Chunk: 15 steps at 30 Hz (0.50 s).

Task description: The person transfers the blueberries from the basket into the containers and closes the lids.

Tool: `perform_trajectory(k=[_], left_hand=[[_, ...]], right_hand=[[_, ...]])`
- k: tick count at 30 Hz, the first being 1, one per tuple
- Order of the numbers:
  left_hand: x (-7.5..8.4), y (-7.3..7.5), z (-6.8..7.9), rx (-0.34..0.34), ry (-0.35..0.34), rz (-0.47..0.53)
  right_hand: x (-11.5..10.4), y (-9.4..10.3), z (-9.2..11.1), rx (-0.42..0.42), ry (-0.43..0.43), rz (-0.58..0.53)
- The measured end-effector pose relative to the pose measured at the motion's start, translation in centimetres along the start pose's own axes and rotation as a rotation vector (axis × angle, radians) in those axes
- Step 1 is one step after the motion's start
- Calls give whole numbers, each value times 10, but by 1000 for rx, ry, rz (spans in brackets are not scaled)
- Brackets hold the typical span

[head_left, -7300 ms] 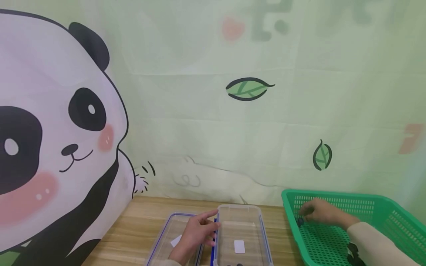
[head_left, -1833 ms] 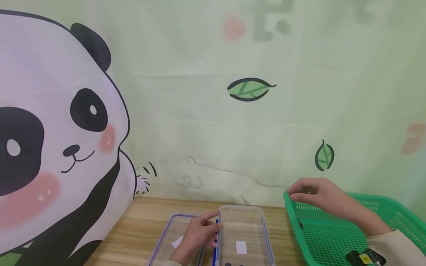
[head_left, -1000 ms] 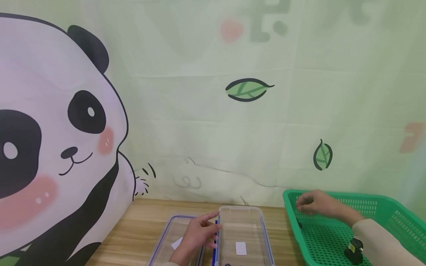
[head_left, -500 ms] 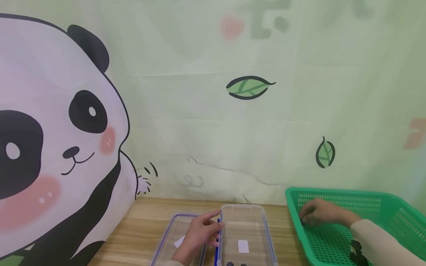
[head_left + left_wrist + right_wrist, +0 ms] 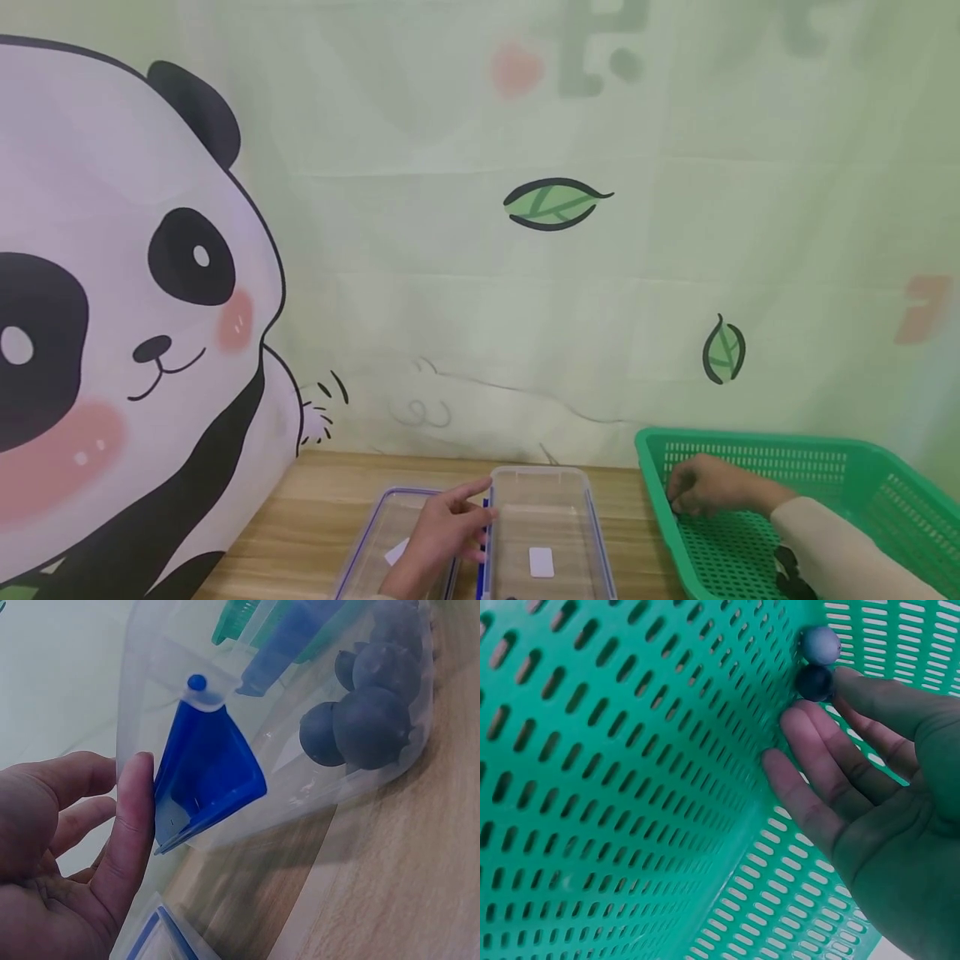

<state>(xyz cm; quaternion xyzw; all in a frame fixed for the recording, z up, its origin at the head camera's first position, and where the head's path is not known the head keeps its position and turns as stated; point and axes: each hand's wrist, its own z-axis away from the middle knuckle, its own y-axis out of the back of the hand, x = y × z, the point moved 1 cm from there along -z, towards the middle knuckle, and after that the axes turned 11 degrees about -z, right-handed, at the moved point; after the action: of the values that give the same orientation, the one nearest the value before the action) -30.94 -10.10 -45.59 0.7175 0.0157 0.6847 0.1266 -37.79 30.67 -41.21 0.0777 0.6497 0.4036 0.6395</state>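
My right hand (image 5: pixel 705 486) reaches down inside the green basket (image 5: pixel 678 550) at its left wall. In the right wrist view, its thumb and fingertips close on a dark blueberry (image 5: pixel 815 682); a second, paler blueberry (image 5: pixel 821 645) lies against it in the corner. My left hand (image 5: pixel 442 533) touches the left side of a clear plastic box (image 5: pixel 547 525) with fairly straight fingers. In the left wrist view, one finger lies along the box beside its blue latch (image 5: pixel 210 765). Several blueberries (image 5: pixel 371 727) rest inside the box, mostly below the head view's edge.
Left of the box lies a clear container piece with a blue edge (image 5: pixel 375 533), partly under my left forearm. A black device (image 5: pixel 791 575) shows under the right sleeve. The wooden table (image 5: pixel 300 508) meets a panda-printed cloth (image 5: pixel 450 333) at the back.
My right hand was above the basket's left rim, then lowered inside to the blueberries by the wall. My left hand keeps its place at the box.
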Motion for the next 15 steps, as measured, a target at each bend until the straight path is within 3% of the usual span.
perform_trajectory(k=[15], left_hand=[[0, 0, -1, 2, 0, -11]], right_hand=[[0, -2, -5, 45, -14, 87]])
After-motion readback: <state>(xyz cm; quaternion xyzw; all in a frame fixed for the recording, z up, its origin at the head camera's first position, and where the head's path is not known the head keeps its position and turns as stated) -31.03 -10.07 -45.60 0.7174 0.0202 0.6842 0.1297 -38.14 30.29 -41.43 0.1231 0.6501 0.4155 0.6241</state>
